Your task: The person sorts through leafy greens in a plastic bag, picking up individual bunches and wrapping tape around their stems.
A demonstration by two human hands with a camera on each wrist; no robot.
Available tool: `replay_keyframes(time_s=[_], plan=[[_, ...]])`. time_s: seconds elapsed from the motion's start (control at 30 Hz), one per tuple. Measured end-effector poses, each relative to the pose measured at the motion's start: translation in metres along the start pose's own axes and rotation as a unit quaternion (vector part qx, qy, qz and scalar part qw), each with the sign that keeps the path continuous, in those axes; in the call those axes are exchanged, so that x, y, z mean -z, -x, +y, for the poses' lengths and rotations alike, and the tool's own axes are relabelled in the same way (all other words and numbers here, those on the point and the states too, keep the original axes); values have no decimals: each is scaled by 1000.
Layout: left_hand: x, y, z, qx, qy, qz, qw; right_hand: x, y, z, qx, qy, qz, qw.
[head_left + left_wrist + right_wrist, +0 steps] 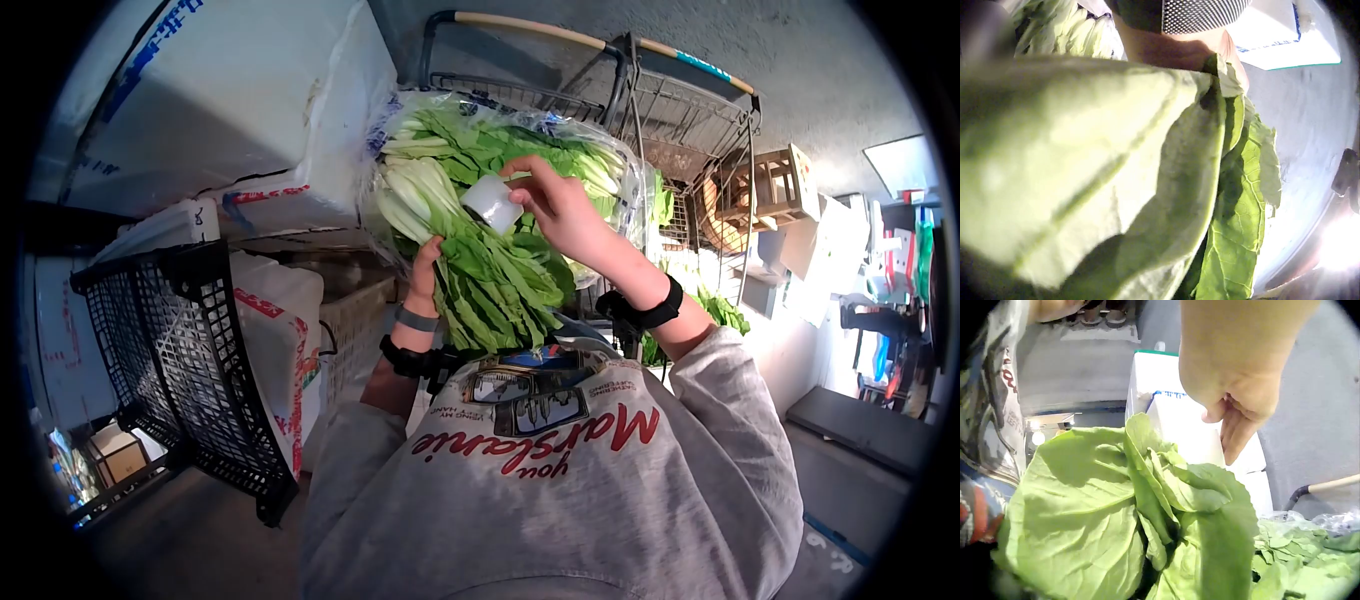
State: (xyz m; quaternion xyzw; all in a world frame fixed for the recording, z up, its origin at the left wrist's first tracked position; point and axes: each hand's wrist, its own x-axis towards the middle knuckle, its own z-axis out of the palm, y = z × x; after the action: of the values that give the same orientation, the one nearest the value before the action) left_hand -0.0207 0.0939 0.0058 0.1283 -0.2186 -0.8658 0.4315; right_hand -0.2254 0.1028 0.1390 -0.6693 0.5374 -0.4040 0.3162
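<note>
My left hand grips a bunch of leafy greens from its left side, most of the fingers hidden behind it. The pale stalks point up and away, while the broad leaves hang toward my body. Above the bunch, my right hand pinches what looks like a roll of white tape between thumb and fingers. The roll overlaps the stalks in the head view. Large leaves fill most of the left wrist view. From the right wrist, the leaf ends spread below my right hand.
More greens lie in a clear plastic bag just beyond my hands. Large white foam boxes stand at left, above a black plastic crate. Wire carts with wooden handles stand at the back.
</note>
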Motion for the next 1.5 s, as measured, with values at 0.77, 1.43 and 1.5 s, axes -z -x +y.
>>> replay_keyframes(time_s=[0.77, 1.43, 1.5], plan=[[-18, -18, -13, 47, -7, 11, 999, 31, -2, 21, 29, 146, -99, 984], [-33, -15, -23, 55, -29, 70, 996, 36, 0, 34, 110, 272, -111, 950], [-26, -15, -27, 60, -34, 71, 995, 35, 0, 37, 102, 268, -105, 952]])
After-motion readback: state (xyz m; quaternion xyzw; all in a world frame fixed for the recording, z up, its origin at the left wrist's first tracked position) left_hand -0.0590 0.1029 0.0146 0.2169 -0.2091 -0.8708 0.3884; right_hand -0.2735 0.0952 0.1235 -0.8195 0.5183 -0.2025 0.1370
